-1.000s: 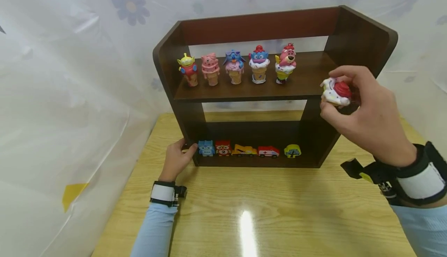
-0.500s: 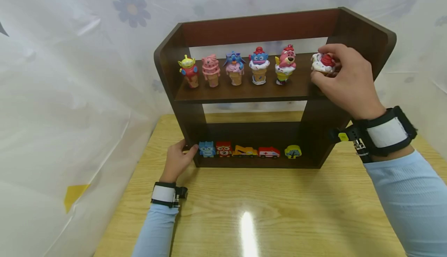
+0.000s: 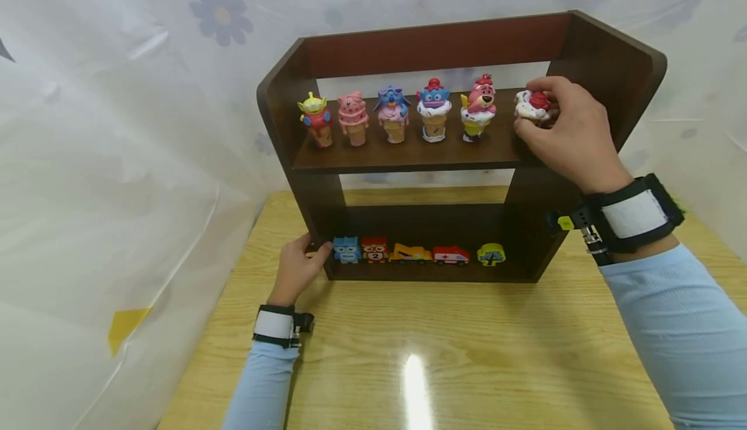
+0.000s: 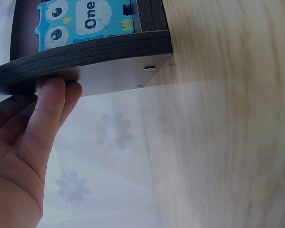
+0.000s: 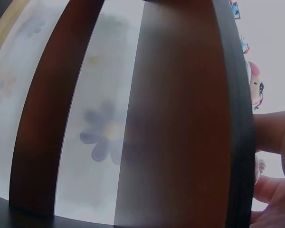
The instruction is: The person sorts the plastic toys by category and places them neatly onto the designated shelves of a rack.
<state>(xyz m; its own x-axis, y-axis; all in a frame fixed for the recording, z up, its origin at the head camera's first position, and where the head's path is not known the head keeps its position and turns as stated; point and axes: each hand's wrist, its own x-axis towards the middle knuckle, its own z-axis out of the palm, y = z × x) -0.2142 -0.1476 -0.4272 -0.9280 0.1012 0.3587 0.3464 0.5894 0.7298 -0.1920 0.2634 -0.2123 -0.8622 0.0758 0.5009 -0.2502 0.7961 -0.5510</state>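
Observation:
My right hand [image 3: 574,125] pinches a figurine with a white swirled top and a red cap [image 3: 530,107] at the right end of the upper board of a dark brown shelf [image 3: 434,44]. Its lower part is hidden behind the thumb and board edge. In the right wrist view, the shelf board covers most of the figurine. My left hand [image 3: 294,268] grips the shelf's left side panel low down, thumb at the front edge. Seen from the left wrist, the fingers [image 4: 42,123] lie against the panel's outer face, close by a blue owl block [image 4: 90,21].
Several ice-cream-cone character figurines line the upper board, the pink bear [image 3: 478,109] nearest my right hand. Below stand a red owl block [image 3: 375,249], a yellow crane truck [image 3: 410,253], a red ambulance [image 3: 450,255] and a tree block [image 3: 491,254]. The wooden table [image 3: 350,352] supports the shelf.
My right hand has carried the figurine up and left from in front of the shelf's right side to the upper board. The left hand has stayed in place.

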